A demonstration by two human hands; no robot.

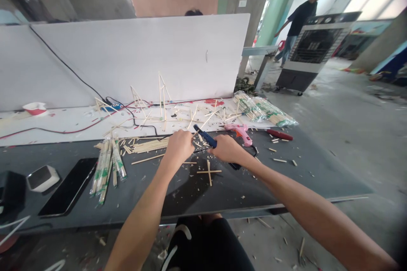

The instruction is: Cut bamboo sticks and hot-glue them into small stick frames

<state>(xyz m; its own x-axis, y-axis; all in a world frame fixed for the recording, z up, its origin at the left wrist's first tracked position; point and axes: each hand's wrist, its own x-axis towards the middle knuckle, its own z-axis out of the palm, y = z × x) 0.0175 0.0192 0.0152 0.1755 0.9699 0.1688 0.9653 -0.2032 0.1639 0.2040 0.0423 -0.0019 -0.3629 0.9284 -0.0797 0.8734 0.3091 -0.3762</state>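
My left hand (180, 146) is closed, and the pale end of a thin wooden stick shows at its fingers. Beside it, my right hand (227, 149) grips a dark blue hand tool (206, 137), whose dark head meets the stick's end; its exact kind is hard to make out. On the dark table below the hands lies a cross of wooden sticks (209, 172). A pile of loose sticks (149, 146) is left of my left hand. Just beyond my right hand rests a pink glue gun (240, 132).
Bagged stick bundles (103, 169) and a black tablet-like slab (68, 186) lie left; more bagged sticks (267, 110) lie back right near a red-handled tool (280, 134). Stick frames (163, 97) stand before a white partition (127, 57). A person (302, 17) is behind an air cooler (313, 51).
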